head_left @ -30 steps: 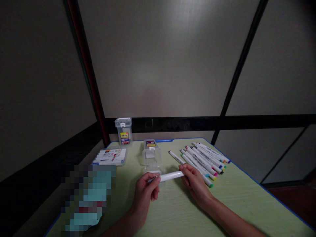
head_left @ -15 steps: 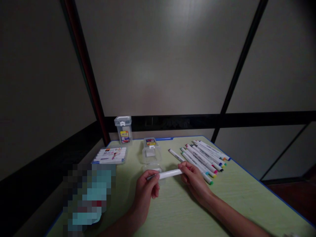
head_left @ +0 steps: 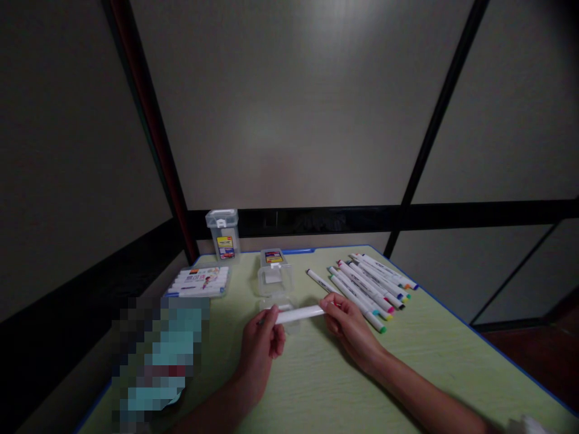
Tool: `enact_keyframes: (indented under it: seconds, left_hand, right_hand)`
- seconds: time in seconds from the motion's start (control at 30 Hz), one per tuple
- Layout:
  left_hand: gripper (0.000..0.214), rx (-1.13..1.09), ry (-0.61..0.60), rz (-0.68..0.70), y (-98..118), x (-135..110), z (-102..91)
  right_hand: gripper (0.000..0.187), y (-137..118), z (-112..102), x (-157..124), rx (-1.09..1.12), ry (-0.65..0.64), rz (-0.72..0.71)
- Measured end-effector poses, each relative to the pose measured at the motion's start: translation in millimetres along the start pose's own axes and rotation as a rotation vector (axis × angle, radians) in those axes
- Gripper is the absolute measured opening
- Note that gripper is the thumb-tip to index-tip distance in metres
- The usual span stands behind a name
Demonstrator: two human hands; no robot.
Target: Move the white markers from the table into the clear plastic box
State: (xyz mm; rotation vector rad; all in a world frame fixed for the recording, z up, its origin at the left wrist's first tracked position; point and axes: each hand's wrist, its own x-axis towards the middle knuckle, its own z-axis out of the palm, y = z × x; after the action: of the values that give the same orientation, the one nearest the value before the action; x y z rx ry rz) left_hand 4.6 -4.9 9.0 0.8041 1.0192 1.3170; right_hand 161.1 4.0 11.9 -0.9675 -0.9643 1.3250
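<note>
Well, hands: my left hand and right hand are pinched closed on opposite ends of a smooth white marker, probably to steady it above the table.
Loose markers: slim, colour-tipped cylinders, spread rightward, seemingly for easy reach.
Clear container: boxy, see-through plastic, beyond my grip.
Lidded box: rigid-looking, translucent, upright near the back edge.

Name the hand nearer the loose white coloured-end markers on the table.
Right. The right hand is close beside the loose markers; the left hand is farther off to their left.
</note>
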Motion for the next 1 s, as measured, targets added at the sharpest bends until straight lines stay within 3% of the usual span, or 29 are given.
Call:
enact_keyframes:
  seconds: [0.47, 1.0]
  left_hand:
    - [0.031, -0.017, -0.032, 0.007, 1.2, 2.3, -1.4]
    - [0.016, -0.053, -0.01, -0.028, 4.7, -0.9, 0.9]
  right_hand:
    - [0.036, 2.3, -1.7, 1.4, 0.082, -0.056, 0.066]
    - [0.023, 1.2, -1.5, 1.0, 0.107, -0.043, 0.058]
